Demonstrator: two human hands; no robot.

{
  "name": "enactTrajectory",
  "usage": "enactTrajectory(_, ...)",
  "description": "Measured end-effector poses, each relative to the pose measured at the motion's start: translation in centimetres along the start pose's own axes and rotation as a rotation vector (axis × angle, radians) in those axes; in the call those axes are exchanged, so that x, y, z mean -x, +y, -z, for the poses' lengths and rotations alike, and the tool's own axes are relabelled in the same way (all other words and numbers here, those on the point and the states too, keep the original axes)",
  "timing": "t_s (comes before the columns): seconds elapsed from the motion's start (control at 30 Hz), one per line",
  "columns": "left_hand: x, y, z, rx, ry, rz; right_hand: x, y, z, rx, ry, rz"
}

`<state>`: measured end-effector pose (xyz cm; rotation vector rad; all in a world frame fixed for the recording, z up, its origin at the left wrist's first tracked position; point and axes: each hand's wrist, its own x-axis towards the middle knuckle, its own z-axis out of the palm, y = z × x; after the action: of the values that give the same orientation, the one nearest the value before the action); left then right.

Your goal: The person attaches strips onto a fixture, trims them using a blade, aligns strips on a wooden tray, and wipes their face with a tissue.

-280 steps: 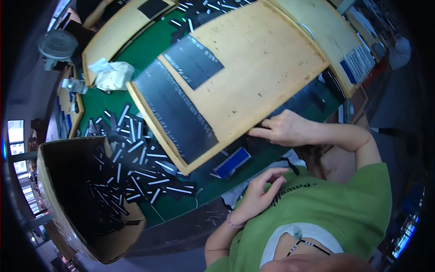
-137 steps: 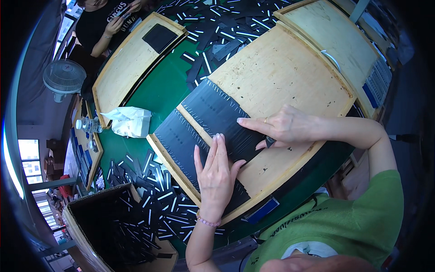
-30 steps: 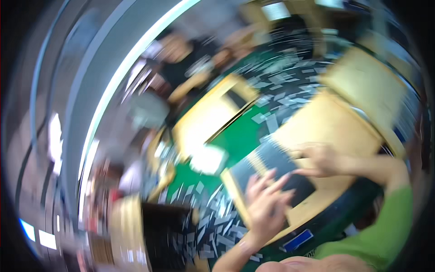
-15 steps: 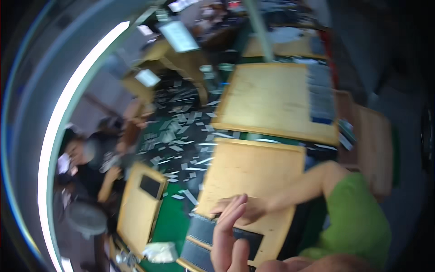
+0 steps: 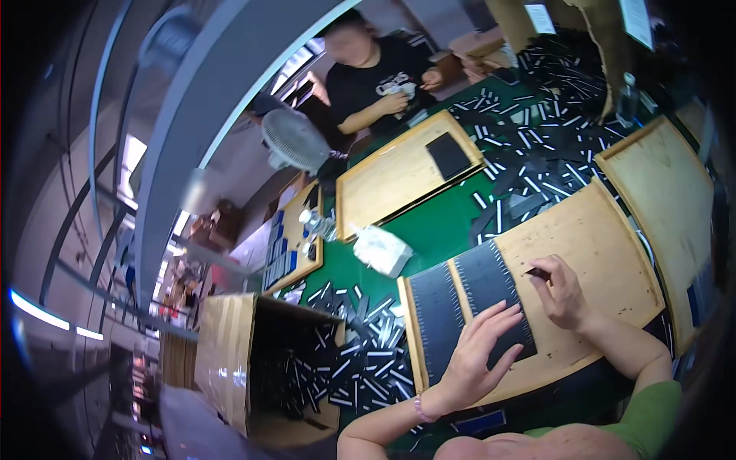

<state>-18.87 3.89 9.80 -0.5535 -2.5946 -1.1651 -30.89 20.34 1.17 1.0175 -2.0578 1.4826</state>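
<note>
A shallow wooden board [image 5: 590,245] with a raised rim lies in front of me, tilted in view. On its left part are two dark panels, an outer one [image 5: 433,314] and an inner one [image 5: 483,272], with rows of small pale marks along their edges and a thin wooden strip between. My left hand [image 5: 479,356], fingers stretched out, is over the inner panel; whether it touches cannot be made out. Right of that panel, above bare wood, my right hand [image 5: 566,295] pinches a small dark piece [image 5: 539,273] between thumb and fingers.
Loose black and white strips [image 5: 529,146] cover the green table beyond the board. More spill from a cardboard box [image 5: 222,360] at left. A white packet [image 5: 382,251], a plastic bottle [image 5: 318,225] and another wooden board [image 5: 399,172] stand farther off. Across the table sits a person [image 5: 376,84].
My view has swung left, bringing the cardboard box and the person across into clearer sight. My hands, overlapping in view before, now appear apart, the right one farther right.
</note>
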Motion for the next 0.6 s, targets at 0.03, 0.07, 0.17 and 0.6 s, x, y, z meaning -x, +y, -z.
enactTrajectory(0.03,0.7,-0.2,0.2,-0.039,0.026,-0.009,-0.1,-0.1,-0.3,0.004,0.007,-0.008)
enactTrajectory(0.07,1.3,-0.3,0.2,0.004,0.034,0.006,-0.4,-0.2,-0.5,0.015,0.019,-0.018)
enactTrajectory(0.17,2.8,0.3,-0.4,0.08,0.033,0.039,0.1,-1.2,0.1,0.029,0.028,-0.043)
enactTrajectory(0.6,8.6,-10.6,0.4,-0.252,0.0,-0.368,3.5,-3.9,-1.8,0.208,-0.075,0.022)
